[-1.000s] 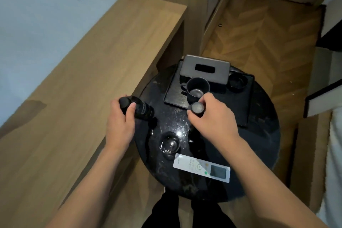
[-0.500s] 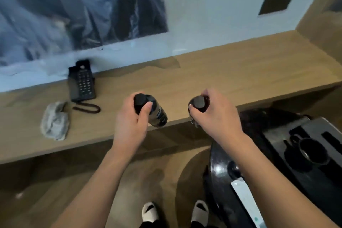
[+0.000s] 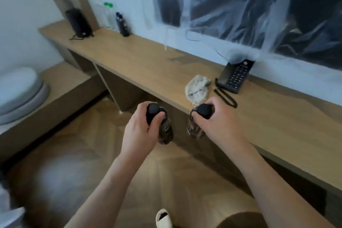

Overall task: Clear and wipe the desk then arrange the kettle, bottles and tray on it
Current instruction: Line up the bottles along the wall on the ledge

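Observation:
My left hand [image 3: 142, 131] grips a dark bottle with a black cap [image 3: 165, 127] near its top, held in the air in front of the long wooden desk [image 3: 140, 61]. My right hand [image 3: 218, 122] grips a second dark bottle [image 3: 193, 127] by its neck, just below the desk's front edge. A black kettle [image 3: 78, 22] stands at the desk's far left end. Beside it are another dark bottle [image 3: 122, 24] and clear bottles with green caps [image 3: 107, 15]. A crumpled grey cloth [image 3: 197, 89] lies on the desk just beyond my hands.
A black telephone [image 3: 235, 76] with a coiled cord sits against the wall right of the cloth. A plastic-covered screen [image 3: 249, 5] hangs above the desk. A white round seat [image 3: 16, 92] stands on a lower bench at left. The floor is wood parquet.
I have turned left from the round black table to the desk, carrying both bottles. The table and tray have left the view; the kettle and far bottles have come in.

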`<state>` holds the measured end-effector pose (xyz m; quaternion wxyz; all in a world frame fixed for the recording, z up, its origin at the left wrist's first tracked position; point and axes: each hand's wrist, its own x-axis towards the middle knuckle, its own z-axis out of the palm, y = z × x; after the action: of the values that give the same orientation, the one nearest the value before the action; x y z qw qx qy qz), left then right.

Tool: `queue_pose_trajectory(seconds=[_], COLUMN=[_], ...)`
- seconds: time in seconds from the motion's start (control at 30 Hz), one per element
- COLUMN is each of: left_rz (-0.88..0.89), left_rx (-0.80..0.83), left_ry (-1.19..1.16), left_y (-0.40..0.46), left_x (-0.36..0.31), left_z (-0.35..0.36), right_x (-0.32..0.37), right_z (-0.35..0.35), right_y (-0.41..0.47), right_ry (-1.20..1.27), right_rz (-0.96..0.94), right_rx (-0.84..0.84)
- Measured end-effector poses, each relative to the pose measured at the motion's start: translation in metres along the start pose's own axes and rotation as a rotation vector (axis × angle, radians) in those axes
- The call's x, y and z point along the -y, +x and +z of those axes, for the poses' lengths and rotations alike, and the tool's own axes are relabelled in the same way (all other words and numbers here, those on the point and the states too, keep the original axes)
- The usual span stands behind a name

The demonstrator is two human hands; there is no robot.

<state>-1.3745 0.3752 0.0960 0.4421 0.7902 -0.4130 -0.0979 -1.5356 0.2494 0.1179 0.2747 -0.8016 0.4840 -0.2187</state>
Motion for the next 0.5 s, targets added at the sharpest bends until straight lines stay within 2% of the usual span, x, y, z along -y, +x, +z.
queue_pose_trajectory(seconds=[0.13,0.33,0.5], left_rz=[-0.049,-0.166,-0.247], left_rx=[-0.113,-0.269,-0.393], left_ry=[0.057,0.098,0.133], left_y=[0.007,0.014,0.028], left_x=[0.061,0.114,0.157], left_z=[-0.065,-0.144,-0.195], right_x=[0.072,0.154,0.211], right_z=[0.065,0.134,0.198], right_y=[0.012,0.031,0.053], right_ry=[0.032,0.069,0.108], right_rz=[-0.152,-0.326,-0.390], right_rx=[0.078,0.208,0.326])
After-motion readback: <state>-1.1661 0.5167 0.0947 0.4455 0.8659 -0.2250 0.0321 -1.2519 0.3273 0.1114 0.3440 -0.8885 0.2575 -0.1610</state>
